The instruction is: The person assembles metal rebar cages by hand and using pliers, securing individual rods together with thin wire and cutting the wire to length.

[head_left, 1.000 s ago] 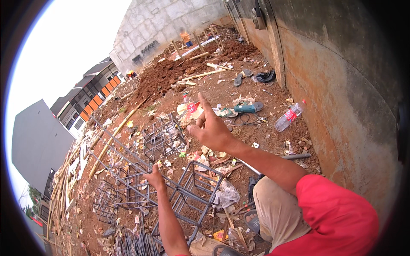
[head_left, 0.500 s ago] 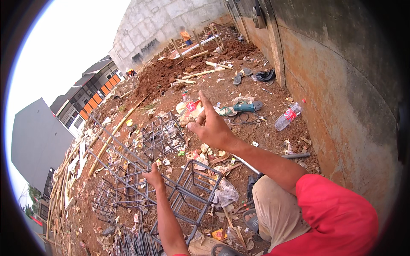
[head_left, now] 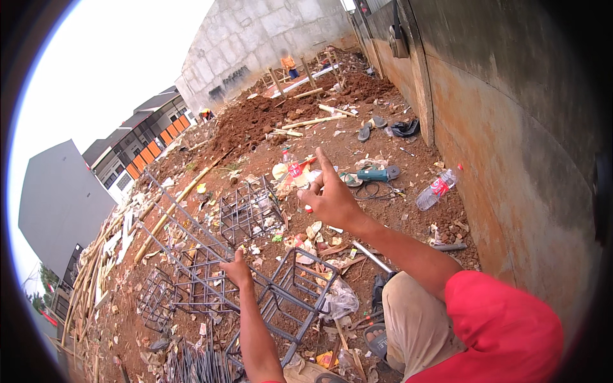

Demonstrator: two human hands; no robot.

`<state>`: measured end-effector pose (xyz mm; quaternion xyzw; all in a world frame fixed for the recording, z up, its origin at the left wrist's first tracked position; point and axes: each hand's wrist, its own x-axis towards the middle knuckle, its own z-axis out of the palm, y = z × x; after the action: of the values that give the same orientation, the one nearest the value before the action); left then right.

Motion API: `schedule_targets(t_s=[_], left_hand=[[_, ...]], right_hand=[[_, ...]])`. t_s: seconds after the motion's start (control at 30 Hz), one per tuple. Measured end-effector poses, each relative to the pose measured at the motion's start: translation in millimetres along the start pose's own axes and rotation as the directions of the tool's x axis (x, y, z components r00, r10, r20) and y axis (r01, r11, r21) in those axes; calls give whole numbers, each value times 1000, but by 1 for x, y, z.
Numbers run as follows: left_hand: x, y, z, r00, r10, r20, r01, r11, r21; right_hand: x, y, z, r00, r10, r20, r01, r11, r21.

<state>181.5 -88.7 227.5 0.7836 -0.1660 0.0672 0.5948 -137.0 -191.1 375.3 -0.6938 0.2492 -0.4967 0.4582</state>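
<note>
My left hand (head_left: 237,270) is wrapped round a bar of a steel rebar cage (head_left: 281,290), whose long bars run up and to the left over the ground. My right hand (head_left: 337,203) is raised in the middle of the view, index finger stretched out, thumb apart and other fingers curled, with nothing visible in it. Beyond that hand lie a bottle with a red label (head_left: 293,167) and a teal angle grinder (head_left: 377,173) with its dark cord. A smaller rebar cage (head_left: 251,207) stands on the dirt past my left hand.
A tall wall (head_left: 491,147) runs along the right. Litter, a large plastic bottle (head_left: 439,189), a metal tube (head_left: 373,256), thin rods (head_left: 203,364) and bamboo poles (head_left: 182,198) lie around. A person in orange (head_left: 289,64) is far off near heaped red soil (head_left: 255,121).
The view has shifted slightly, so the scene sits a little lower and further right. My left hand keeps its grip on the cage, and my right hand stays raised with its index finger out.
</note>
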Motion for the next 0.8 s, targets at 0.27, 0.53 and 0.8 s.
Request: schedule_targets(t_s=[0.27, 0.53, 0.8], left_hand=[[0, -9, -3, 999, 34, -12, -33, 999, 27], [8, -16, -12, 999, 37, -39, -35, 998, 48], [-20, 9, 11, 999, 17, 27, -17, 1000, -20]], right_hand=[[-4, -5, 3, 999, 19, 36, -19, 1000, 22], [46, -5, -31, 967, -105, -232, 108, 994, -3], [192, 60, -131, 858, -119, -499, -121, 898, -422]])
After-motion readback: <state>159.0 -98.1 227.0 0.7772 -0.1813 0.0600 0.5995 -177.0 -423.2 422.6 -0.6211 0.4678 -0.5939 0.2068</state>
